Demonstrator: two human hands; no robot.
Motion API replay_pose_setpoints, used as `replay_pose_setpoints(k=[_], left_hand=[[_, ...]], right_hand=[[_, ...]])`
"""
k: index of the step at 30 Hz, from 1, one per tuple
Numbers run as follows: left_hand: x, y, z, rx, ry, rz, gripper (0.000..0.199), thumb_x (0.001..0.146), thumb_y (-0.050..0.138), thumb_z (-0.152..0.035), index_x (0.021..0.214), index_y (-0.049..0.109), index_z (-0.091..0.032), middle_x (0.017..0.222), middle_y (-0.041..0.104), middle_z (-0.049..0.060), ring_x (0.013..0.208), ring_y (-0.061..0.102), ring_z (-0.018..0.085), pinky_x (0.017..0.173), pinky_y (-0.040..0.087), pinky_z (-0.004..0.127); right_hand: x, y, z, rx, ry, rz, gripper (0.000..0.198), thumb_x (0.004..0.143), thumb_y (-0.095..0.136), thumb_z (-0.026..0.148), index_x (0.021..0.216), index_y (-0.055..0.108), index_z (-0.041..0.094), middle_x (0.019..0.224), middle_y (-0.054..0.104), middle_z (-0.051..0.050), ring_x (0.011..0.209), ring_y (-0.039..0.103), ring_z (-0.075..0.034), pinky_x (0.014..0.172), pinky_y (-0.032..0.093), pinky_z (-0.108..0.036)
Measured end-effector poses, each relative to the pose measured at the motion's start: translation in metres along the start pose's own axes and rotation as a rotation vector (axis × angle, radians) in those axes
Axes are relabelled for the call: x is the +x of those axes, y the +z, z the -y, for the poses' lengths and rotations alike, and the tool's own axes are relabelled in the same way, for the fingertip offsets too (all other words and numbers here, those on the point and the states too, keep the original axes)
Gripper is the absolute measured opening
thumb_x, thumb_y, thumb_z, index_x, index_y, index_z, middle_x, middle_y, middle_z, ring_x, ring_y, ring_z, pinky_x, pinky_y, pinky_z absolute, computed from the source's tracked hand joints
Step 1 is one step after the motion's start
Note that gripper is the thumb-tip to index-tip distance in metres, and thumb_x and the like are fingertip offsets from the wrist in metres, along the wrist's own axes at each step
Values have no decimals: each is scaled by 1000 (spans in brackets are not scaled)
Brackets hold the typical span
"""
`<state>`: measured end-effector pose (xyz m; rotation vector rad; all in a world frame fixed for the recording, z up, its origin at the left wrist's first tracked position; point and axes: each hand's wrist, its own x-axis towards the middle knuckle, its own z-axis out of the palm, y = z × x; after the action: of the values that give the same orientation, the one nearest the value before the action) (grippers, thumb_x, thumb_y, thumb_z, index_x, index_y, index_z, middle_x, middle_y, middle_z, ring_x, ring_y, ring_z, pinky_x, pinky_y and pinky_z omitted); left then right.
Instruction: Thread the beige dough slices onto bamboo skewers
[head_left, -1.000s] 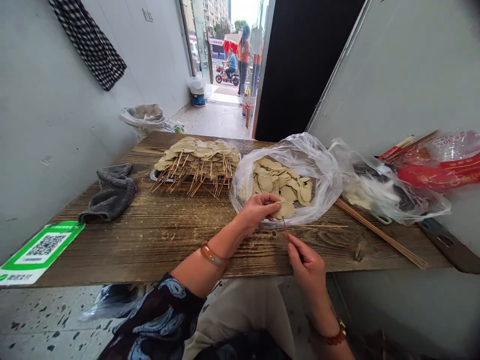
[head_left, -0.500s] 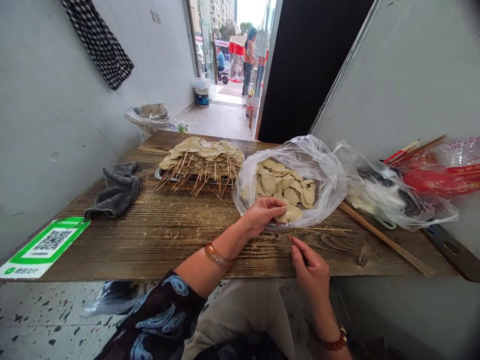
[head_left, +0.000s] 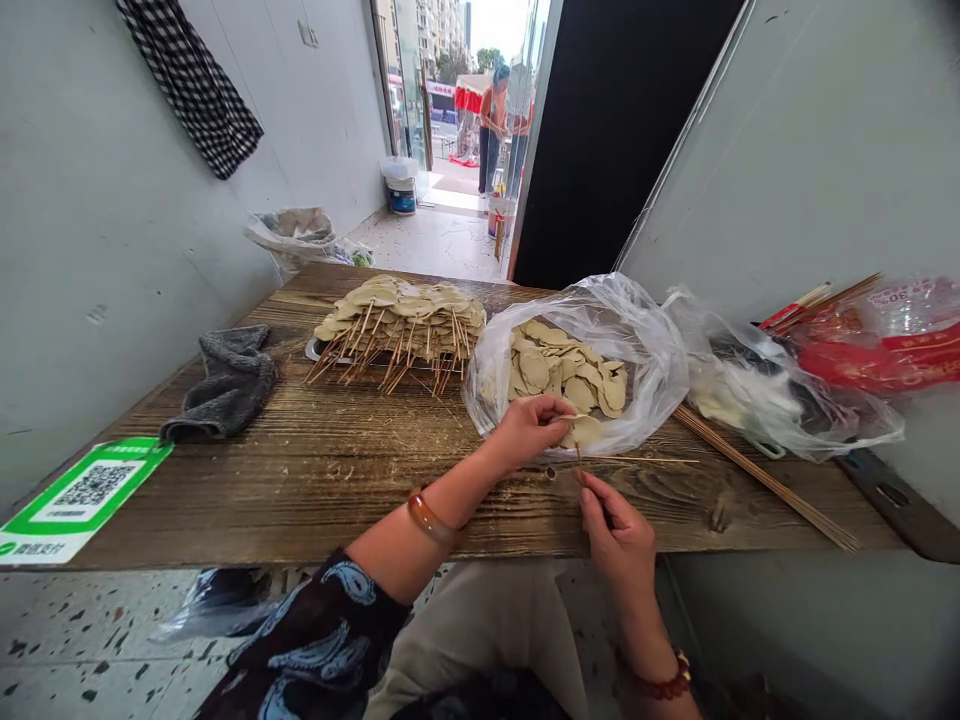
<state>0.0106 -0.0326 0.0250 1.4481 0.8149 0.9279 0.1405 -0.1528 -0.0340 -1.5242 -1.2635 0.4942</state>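
Between thumb and fingers, my left hand [head_left: 534, 428] pinches a pale, thin round slice [head_left: 585, 431] at the near rim of the plastic bag [head_left: 651, 392]. My right hand [head_left: 619, 524], just below and to the right, grips a thin wooden skewer [head_left: 578, 458] whose upper end meets the slice. Whether the tip passes through the slice I cannot tell. Many loose round slices [head_left: 577, 368] lie inside the open bag. Left of it, a metal tray [head_left: 312, 350] bears a heap of skewered slices [head_left: 405, 310], their sticks pointing towards me.
A bundle of bare skewers [head_left: 772, 482] lies right of the bag, near another plastic bag [head_left: 750, 395] and a dark flat handle [head_left: 892, 495]. On the left are a grey cloth [head_left: 229, 385] and a green QR-code card [head_left: 90, 495]. A person [head_left: 493, 125] stands outside the doorway.
My hands stay almost in place, with the slice tilted slightly differently. The view has shifted a little. Outside, the standing person now bends forward, and a seated rider has gone from view.
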Motion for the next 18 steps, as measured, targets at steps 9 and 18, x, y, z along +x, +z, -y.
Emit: replay_pose_setpoints(k=[9, 18], left_hand=[[-4, 5, 4, 444, 224, -62, 24, 75, 51, -15, 89, 70, -16, 75, 67, 0, 65, 53, 10, 63, 40, 20], [-2, 6, 6, 294, 117, -12, 39, 73, 54, -17, 112, 55, -12, 55, 52, -7, 52, 44, 8, 56, 36, 19]], right_hand=[[1, 1, 0, 35, 69, 10, 32, 83, 55, 36, 102, 72, 16, 94, 73, -10, 81, 68, -22, 70, 54, -32], [2, 1, 1, 4, 14, -28, 34, 82, 55, 39, 100, 72, 16, 74, 71, -6, 66, 64, -18, 58, 50, -27]])
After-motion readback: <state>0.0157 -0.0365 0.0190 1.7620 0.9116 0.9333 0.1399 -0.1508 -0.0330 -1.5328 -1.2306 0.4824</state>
